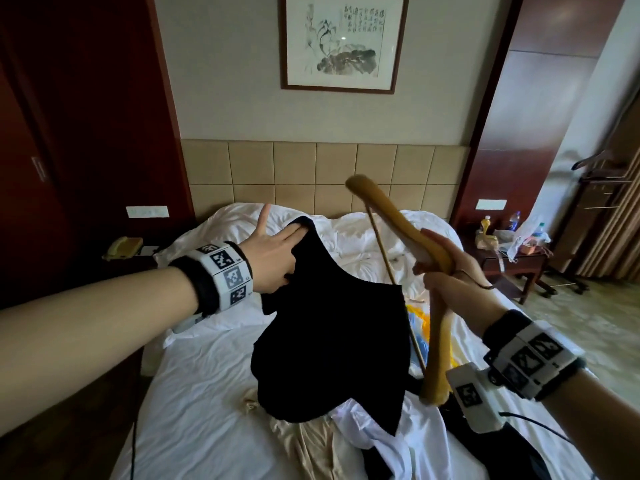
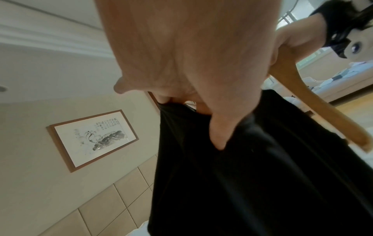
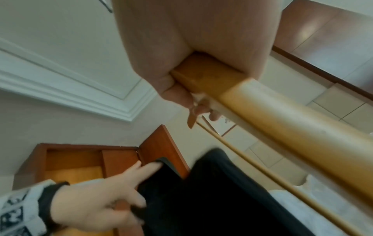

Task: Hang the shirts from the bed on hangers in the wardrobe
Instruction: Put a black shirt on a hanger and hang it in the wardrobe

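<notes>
At frame centre, the left hand pinches the black shirt up off the bed, spreading its opening, seemingly for the wooden hanger gripped by the right hand.

I see my left hand holding the black fabric shirt up over the white-sheeted bed; to its right my right hand holds the curved wooden hanger. The framed ink painting hangs behind.

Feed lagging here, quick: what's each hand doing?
Left hand: grips the black shirt.
Right hand: closed on the wooden hanger.
</notes>
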{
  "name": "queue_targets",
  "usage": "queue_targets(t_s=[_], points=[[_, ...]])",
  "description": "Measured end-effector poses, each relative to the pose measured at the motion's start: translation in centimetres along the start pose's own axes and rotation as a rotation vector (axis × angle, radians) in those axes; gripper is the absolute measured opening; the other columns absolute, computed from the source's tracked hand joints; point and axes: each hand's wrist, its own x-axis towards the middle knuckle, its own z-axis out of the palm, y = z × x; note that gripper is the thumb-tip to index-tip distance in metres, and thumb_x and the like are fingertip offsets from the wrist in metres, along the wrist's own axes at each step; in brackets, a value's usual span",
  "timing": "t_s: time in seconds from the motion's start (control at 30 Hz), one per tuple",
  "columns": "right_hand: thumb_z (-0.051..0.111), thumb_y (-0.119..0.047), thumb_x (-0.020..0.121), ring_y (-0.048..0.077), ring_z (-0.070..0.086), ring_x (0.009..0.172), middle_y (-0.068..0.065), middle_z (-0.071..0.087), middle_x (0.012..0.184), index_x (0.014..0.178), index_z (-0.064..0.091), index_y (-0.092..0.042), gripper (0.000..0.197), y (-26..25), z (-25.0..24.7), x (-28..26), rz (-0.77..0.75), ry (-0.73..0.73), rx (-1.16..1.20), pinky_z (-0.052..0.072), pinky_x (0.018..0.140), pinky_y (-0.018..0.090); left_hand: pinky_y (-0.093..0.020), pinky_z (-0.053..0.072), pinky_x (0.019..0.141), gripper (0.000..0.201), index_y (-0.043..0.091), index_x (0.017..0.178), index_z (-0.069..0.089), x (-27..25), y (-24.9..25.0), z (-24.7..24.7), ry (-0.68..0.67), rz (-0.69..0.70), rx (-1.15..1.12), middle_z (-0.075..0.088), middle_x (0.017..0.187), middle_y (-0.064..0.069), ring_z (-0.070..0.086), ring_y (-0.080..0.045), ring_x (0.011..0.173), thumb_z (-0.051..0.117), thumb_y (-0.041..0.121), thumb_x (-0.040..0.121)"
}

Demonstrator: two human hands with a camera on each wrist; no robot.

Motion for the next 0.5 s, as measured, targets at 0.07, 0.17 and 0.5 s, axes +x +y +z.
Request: queue_targets(t_s=[0.07,0.17,0.5], points=[[0.053,0.019,0.077,0.021,0.065,0.074,0.016,0.063,0.091,0.136,0.051,-0.015,0.068,-1.7,0.0,-0.3,-0.096,0.068,0.114,0.053,0.066,0.023,-0.076,-0.007,0.106,0.024,0.026,0.094,0.071,0.3,-0.3,-0.4,-0.078,0.015,-0.04,0.001,0.161,-0.01,-0.015,-0.02,0.149,0.048,0.033,0.089],[0.042,0.028,0.074,0.025,0.063,0.073,0.013,0.061,0.091,0.142,0.048,-0.014,0.081,-4.6,-0.2,-0.6,-0.222,0.066,0.301,0.054,0.071,0.031,-0.075,-0.01,0.105,0.022,0.025,0.082,0.071,0.5,-0.4,-0.3,-0.121,0.034,-0.085,0.006,0.161,-0.007,-0.012,-0.016,0.148,0.05,0.029,0.085],[0.043,0.025,0.074,0.031,0.055,0.082,0.023,0.058,0.095,0.153,0.032,-0.013,0.089,-8.8,4.9,-1.1,-0.446,-0.014,0.419,0.048,0.074,0.04,-0.064,-0.021,0.11,0.032,0.033,0.104,0.074,0.4,-0.4,-1.3,-0.158,0.074,-0.351,-0.002,0.164,0.002,-0.017,-0.011,0.148,0.049,0.021,0.088]])
